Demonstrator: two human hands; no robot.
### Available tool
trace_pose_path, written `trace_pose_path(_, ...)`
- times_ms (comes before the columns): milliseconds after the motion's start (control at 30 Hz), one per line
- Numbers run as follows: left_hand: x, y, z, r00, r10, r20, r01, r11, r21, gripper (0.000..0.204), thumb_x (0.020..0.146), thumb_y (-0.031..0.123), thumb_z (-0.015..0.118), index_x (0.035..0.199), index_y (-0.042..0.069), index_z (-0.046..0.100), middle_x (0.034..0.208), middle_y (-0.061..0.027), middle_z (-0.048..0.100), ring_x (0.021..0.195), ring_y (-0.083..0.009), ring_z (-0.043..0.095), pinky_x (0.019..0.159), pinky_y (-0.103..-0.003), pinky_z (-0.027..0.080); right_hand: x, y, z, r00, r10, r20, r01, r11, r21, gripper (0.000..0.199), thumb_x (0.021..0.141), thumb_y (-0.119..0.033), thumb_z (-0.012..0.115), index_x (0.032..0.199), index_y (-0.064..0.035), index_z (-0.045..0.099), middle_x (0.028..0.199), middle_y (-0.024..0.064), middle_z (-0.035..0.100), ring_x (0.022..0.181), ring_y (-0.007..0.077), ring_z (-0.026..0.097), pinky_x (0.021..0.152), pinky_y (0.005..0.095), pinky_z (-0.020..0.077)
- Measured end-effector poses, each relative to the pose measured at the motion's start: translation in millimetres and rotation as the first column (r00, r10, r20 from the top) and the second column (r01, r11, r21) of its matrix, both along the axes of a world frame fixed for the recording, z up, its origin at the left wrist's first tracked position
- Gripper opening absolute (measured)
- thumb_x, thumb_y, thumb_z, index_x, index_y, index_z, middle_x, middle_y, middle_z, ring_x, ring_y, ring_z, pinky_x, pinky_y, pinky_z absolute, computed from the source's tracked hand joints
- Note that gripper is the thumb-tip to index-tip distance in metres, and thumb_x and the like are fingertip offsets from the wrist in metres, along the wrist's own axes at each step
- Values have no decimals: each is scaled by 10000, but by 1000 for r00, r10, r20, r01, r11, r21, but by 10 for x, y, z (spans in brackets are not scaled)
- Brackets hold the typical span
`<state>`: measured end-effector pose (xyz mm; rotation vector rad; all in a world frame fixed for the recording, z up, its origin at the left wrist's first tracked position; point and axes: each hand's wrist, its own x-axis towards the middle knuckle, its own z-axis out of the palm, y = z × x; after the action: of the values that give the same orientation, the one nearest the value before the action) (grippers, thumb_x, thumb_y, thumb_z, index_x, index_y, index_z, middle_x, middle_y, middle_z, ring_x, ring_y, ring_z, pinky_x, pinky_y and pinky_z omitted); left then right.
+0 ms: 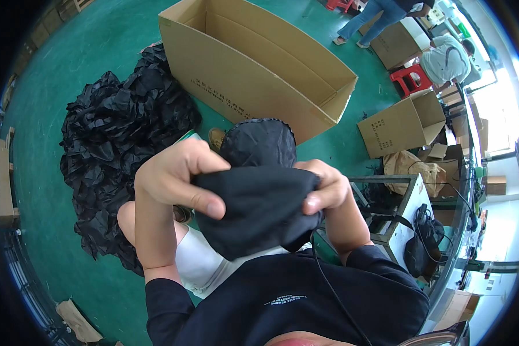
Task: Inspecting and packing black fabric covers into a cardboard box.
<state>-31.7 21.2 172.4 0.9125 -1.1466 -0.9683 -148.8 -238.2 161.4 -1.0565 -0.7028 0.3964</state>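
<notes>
Up in front of my chest is a black fabric piece (pixel 254 210), soft and folded over, held between both hands. Beyond its top edge stands a rounded, shinier black section (pixel 259 141) with a finely ridged rim; whether it is one with the held piece, I cannot tell. My left hand (pixel 176 176) pinches the left end, thumb on the near face and the other fingers partly hidden. At the right end my right hand (pixel 328 187) grips the fabric, thumb in front. A large heap of crumpled thin black fabric (pixel 115 127) lies on the floor to my left.
A long open cardboard box (pixel 242 75) stands just ahead. Right of it are a smaller open carton (pixel 401 127) and a metal-framed stand (pixel 395 225) with a black bag (pixel 424 242). Two people are at the far right, near a red stool (pixel 409 79).
</notes>
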Motion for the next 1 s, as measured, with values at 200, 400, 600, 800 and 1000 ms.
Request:
trace_pose_path(200, -21, -134, -99, 932, -348, 102, 362, 902, -234, 442, 809, 288, 858, 708, 2, 536, 612, -88, 459, 529, -278, 476, 538, -358, 345, -334, -340, -214, 995, 75, 73, -98, 911, 400, 151, 829, -91, 761, 887, 43, 720, 886, 179, 734, 808, 360, 695, 739, 422, 495)
trace_pose_path(400, -332, -192, -167, 883, 113, -455, -35, 984, 177, 278, 690, -141, 586, 947, -51, 641, 961, -79, 687, 967, -133, 640, 825, -280, 492, -731, -519, -572, 918, -225, -327, 365, 802, 472, 270, 786, -71, 808, 1006, 66, 731, 1021, 194, 747, 985, 336, 705, 925, 423, 496)
trace_pose_path(600, -268, -488, -688, 893, 310, -326, -224, 934, 277, 268, 786, -132, 553, 1004, -11, 650, 931, -9, 674, 847, -46, 630, 740, -199, 495, -840, -587, -672, 888, -182, -423, 378, 812, 444, 378, 760, -69, 834, 1075, 95, 708, 1114, 219, 727, 1060, 345, 681, 996, 432, 466)
trace_pose_path(800, -415, -642, -952, 861, 469, -195, -366, 840, 401, 140, 897, 82, 745, 1004, 14, 687, 904, 10, 694, 781, -19, 616, 725, -182, 495, -880, -661, -911, 925, -178, -336, 321, 838, 442, 468, 733, -87, 857, 1124, 106, 687, 1174, 230, 702, 1086, 349, 669, 1025, 435, 451)
trace_pose_path(1000, -272, -410, -1041, 809, 343, -477, -287, 939, 187, 135, 951, 112, 694, 1001, -11, 668, 929, -32, 706, 845, -65, 639, 786, -219, 503, -780, -711, -805, 896, -329, -298, 438, 766, 471, 460, 782, -129, 826, 1154, 96, 673, 1239, 243, 665, 1131, 354, 649, 1043, 445, 452)
